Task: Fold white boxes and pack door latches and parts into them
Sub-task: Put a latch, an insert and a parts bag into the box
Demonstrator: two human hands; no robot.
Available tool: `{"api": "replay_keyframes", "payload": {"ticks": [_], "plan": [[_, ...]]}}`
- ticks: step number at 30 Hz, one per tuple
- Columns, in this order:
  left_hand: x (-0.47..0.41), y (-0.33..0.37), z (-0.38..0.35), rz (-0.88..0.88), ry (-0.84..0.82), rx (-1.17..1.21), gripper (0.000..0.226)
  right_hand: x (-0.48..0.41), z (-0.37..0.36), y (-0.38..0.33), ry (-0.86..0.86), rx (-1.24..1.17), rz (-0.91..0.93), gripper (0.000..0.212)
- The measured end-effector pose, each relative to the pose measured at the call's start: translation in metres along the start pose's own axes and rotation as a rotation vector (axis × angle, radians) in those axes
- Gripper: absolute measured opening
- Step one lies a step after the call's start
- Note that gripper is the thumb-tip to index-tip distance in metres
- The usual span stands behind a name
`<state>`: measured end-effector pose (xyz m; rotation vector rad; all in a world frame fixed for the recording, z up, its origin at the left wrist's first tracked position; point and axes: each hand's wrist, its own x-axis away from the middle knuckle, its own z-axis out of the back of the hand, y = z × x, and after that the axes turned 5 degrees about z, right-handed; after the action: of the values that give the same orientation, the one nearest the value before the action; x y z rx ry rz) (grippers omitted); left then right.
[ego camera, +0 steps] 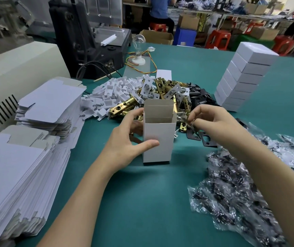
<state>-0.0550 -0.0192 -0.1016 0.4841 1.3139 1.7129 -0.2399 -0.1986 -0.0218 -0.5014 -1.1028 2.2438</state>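
A white box (158, 138) stands upright on the green table, its top flaps open. My left hand (126, 138) holds it, thumb across the front face and fingers behind its left side. To the right of the box top, my right hand (212, 122) pinches a thin black plate (190, 126) by its upper end. Behind the box lies a heap of brass door latches (162, 88). More black plates (200, 97) are piled to the heap's right, and several lie flat under my right hand.
Flat unfolded box blanks (50, 102) are stacked at the left, with white card inserts (114, 91) beside the latches. A tall stack of packed white boxes (244, 77) stands at the right. Clear bags of small dark parts (235, 196) cover the near right. Machines sit at the back left.
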Motion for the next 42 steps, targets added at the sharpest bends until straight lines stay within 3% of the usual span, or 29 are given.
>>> {"api": "replay_keyframes", "payload": {"ticks": [5,8,11,17,21,24,28,34,42], "plan": [[0.001,0.003,-0.009,-0.169,0.082,-0.048,0.102,0.005,-0.001,-0.018,0.060,-0.552,-0.072,0.034],[0.002,0.005,-0.013,-0.223,0.143,-0.056,0.097,0.004,0.000,-0.025,0.036,-0.905,-0.159,0.013],[0.002,0.004,-0.015,-0.220,0.136,-0.102,0.089,0.002,-0.005,-0.024,0.069,-1.203,-0.308,0.020],[0.003,0.004,-0.015,-0.185,0.120,-0.101,0.091,0.011,-0.028,0.003,0.165,-1.498,-0.466,0.040],[0.003,0.003,-0.014,-0.148,0.110,-0.090,0.090,0.014,-0.031,0.008,0.236,-1.280,-0.322,0.024],[0.005,0.002,-0.014,-0.199,0.122,-0.192,0.059,0.014,-0.018,-0.003,0.283,-0.932,-0.063,0.017],[0.005,0.004,-0.013,-0.222,0.181,-0.143,0.030,0.012,-0.007,-0.032,0.070,-0.540,0.188,0.014],[0.006,0.007,-0.013,-0.221,0.225,-0.091,0.036,0.007,-0.018,-0.057,0.044,0.331,0.494,0.008],[0.005,0.007,-0.013,-0.215,0.241,-0.082,0.050,-0.001,-0.023,-0.069,-0.108,0.431,0.428,0.012]]}}
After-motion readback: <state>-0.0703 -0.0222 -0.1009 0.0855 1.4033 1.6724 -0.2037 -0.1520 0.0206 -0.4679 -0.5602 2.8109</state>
